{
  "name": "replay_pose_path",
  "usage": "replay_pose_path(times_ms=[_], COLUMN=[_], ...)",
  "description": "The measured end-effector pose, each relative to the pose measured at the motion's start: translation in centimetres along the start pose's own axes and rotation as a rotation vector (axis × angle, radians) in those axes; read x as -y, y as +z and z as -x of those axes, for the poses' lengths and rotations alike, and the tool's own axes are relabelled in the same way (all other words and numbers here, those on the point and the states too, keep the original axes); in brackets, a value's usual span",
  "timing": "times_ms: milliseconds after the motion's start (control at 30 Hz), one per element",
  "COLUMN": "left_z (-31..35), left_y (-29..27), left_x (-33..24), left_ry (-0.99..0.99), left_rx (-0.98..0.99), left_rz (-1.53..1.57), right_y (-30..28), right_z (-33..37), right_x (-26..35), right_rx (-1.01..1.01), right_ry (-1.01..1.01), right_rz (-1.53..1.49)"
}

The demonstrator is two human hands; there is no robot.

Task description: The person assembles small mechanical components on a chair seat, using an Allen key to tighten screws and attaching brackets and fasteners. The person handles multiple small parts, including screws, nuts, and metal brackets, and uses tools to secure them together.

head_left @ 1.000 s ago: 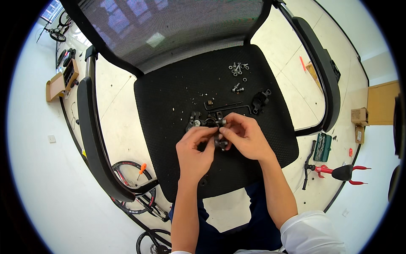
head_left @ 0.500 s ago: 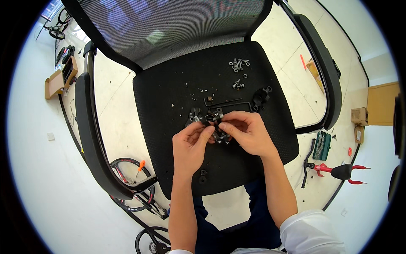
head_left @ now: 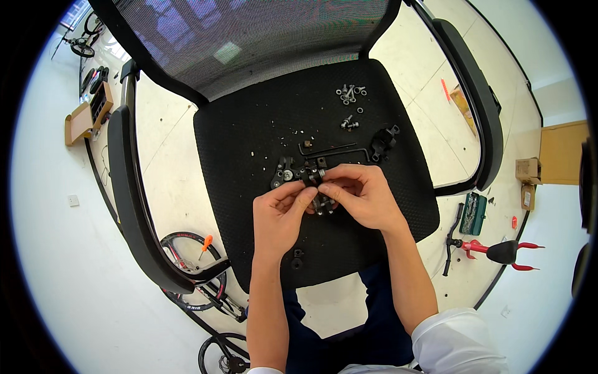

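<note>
Over the black chair seat (head_left: 237, 206), both hands pinch small black metal parts (head_left: 313, 176) that meet between the fingertips. My left hand (head_left: 278, 212) has thumb and fingers closed on the left side of these parts. My right hand (head_left: 367, 196) grips the other side, its thumb almost touching the left thumb. Just below the fingertips shows a black piece with silver bolts (head_left: 324, 204); whether it joins the held parts, I cannot tell. Beside the left fingers lies a black bracket-like part (head_left: 284, 173) with a round silver bolt head.
Two hex keys (head_left: 339, 153) lie beyond the hands, near a black clamp-like part (head_left: 384, 142). Bolts and washers (head_left: 351, 95) are grouped at the seat's far right. Small black pieces (head_left: 297, 258) rest near the front. Armrests (head_left: 134, 206) flank the seat; a bicycle wheel (head_left: 193, 262) is at left.
The parts between my fingertips have come together, closing the gap and ring-shaped opening seen earlier. Both hands stay in nearly the same place.
</note>
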State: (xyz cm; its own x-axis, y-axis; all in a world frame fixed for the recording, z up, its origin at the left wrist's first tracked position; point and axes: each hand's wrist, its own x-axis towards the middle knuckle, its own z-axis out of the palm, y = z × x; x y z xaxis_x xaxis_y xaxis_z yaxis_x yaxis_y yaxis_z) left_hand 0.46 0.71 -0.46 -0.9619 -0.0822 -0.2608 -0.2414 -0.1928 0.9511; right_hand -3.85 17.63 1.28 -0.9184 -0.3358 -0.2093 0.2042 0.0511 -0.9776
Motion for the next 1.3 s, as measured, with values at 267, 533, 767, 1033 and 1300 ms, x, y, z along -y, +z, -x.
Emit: replay_pose_path(times_ms=[267, 533, 767, 1033, 1300], left_z=[0.1, 0.2, 0.2, 0.3, 0.5], left_y=[0.3, 0.1, 0.0, -0.1, -0.1], left_x=[-0.3, -0.4, -0.7, -0.8, -1.1], left_ry=[-0.019, -0.024, -0.042, -0.070, -0.115], left_rx=[-0.017, -0.046, -0.017, 0.022, 0.058], left_rz=[0.031, 0.007, -0.062, -0.093, -0.030], right_y=[0.1, 0.2, 0.1, -0.1, -0.6], right_z=[0.1, 0.1, 0.2, 0.4, 0.4], right_x=[-0.2, -0.4, 0.0, 0.0, 0.2], right_rx=[-0.031, -0.028, -0.006, 0.001, 0.053], right_ry=[-0.025, -0.001, 0.057, 0.002, 0.018], right_rz=[0.025, -0.011, 0.052, 0.055, 0.096])
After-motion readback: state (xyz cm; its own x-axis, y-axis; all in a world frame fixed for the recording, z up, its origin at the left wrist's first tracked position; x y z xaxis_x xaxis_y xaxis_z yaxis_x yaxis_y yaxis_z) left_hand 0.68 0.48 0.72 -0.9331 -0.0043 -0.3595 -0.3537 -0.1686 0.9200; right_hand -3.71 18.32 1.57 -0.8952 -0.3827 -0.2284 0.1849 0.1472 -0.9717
